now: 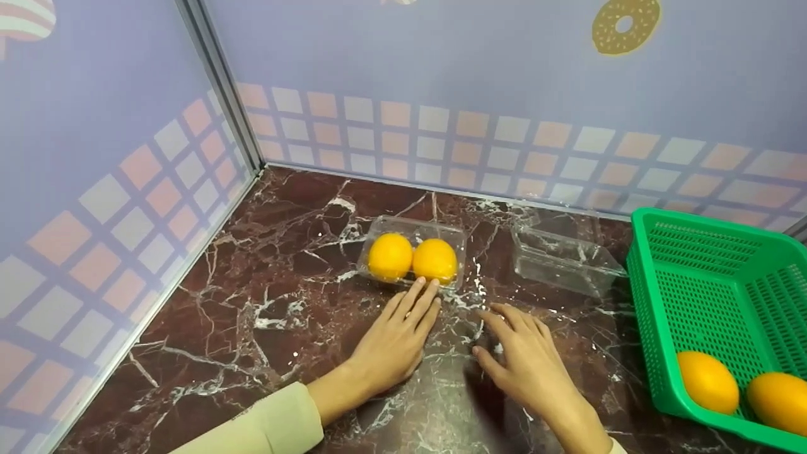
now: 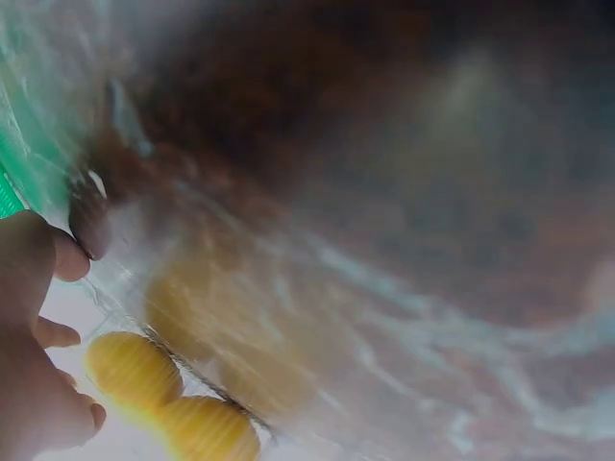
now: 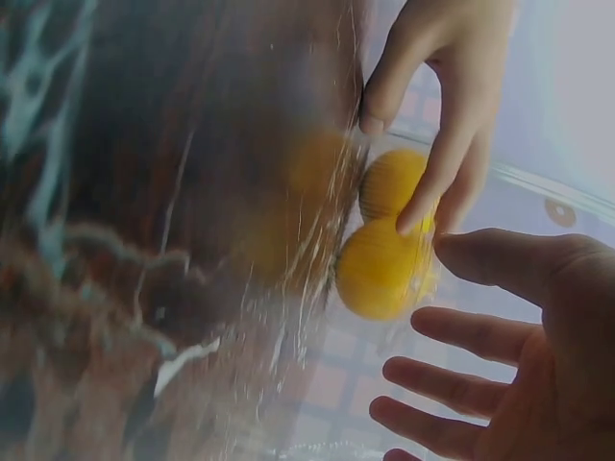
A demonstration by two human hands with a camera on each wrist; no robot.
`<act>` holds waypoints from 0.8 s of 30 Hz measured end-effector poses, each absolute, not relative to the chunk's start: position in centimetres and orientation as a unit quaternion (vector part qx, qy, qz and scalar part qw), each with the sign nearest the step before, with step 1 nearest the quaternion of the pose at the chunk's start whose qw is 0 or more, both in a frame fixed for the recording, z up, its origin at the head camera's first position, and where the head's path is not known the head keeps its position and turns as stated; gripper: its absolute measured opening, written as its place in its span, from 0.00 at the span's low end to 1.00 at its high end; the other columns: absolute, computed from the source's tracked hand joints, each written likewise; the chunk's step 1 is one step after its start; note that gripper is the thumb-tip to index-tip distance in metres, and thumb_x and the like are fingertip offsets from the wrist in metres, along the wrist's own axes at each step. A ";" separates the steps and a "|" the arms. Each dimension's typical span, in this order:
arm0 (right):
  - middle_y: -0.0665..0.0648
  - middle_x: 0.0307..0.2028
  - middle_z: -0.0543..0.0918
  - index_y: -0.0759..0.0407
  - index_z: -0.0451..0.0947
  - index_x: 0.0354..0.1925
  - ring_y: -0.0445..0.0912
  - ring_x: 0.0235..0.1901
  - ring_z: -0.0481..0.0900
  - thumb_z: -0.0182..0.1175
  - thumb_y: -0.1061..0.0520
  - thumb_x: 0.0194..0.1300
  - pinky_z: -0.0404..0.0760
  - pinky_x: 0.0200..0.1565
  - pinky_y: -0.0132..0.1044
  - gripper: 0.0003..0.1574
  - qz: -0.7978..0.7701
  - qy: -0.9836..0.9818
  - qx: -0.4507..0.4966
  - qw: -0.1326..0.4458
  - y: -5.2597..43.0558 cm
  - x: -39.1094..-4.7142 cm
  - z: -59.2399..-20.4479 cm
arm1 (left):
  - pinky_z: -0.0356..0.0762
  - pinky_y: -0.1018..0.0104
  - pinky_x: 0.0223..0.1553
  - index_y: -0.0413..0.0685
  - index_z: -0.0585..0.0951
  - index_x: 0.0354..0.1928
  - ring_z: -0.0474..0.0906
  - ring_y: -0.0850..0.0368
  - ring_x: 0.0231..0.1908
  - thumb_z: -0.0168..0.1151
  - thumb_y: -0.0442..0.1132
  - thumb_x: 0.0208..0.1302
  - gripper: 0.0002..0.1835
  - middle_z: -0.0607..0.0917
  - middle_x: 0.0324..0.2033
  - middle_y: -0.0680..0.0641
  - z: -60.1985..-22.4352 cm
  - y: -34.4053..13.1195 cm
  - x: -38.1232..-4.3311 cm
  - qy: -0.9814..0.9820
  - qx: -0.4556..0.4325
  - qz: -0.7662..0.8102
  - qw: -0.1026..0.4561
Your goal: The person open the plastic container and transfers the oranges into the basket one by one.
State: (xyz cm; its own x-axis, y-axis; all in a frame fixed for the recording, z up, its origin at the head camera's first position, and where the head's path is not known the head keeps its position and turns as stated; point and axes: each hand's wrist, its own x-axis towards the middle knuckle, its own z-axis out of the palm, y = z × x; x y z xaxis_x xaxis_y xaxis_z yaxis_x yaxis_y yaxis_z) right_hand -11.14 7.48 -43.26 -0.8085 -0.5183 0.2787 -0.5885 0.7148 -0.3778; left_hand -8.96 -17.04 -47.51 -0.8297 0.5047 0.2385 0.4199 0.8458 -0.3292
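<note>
Clear plastic forms the box [image 1: 429,227] noted in the head view, in which two orange fruits, a left one [image 1: 389,256] and a right one [image 1: 435,260], are held side by side on the dark marbled table [image 1: 252,378]. The left hand [image 1: 394,343] is placed just before the box, its fingers extended with the tips at the near wall, in front of the right fruit; whether pressure is being applied cannot be told. The right hand [image 1: 526,353] is positioned near the table, to the right of the left hand, its fingers loosely bent and its thumb parted from them; the box lies ahead and to its left. A second clear container [image 1: 561,272] is set between the box and a green basket [image 1: 706,302]. In the left wrist view, partly blurred, both fruits are seen just beyond the left fingers. In the right wrist view, the right fingers are spread, and the fruits are partly overlapped by the left fingers.
</note>
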 end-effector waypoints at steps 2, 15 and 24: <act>0.64 0.67 0.80 0.60 0.79 0.67 0.64 0.65 0.77 0.73 0.54 0.65 0.71 0.68 0.68 0.34 0.230 -0.920 0.307 0.081 7.1 -11.3 -43.4 | 0.63 0.51 0.79 0.40 0.66 0.80 0.52 0.39 0.82 0.61 0.52 0.71 0.41 0.55 0.83 0.36 -47.5 -16.9 -9.0 -0.950 -0.243 0.111 0.161; 0.64 0.65 0.82 0.65 0.79 0.66 0.62 0.65 0.79 0.71 0.57 0.68 0.76 0.68 0.61 0.31 0.239 -0.907 0.326 0.117 4.7 -12.7 -44.3 | 0.67 0.44 0.74 0.35 0.66 0.78 0.55 0.39 0.80 0.64 0.44 0.69 0.40 0.62 0.80 0.37 -48.0 -17.0 -9.3 -0.952 -0.235 -0.074 0.184; 0.64 0.64 0.83 0.66 0.81 0.65 0.61 0.63 0.81 0.70 0.60 0.68 0.81 0.62 0.60 0.29 0.247 -0.908 0.318 0.118 4.3 -13.2 -44.5 | 0.67 0.50 0.73 0.39 0.67 0.79 0.59 0.44 0.79 0.65 0.48 0.69 0.40 0.66 0.79 0.41 -47.7 -16.9 -9.3 -0.954 -0.228 0.010 0.194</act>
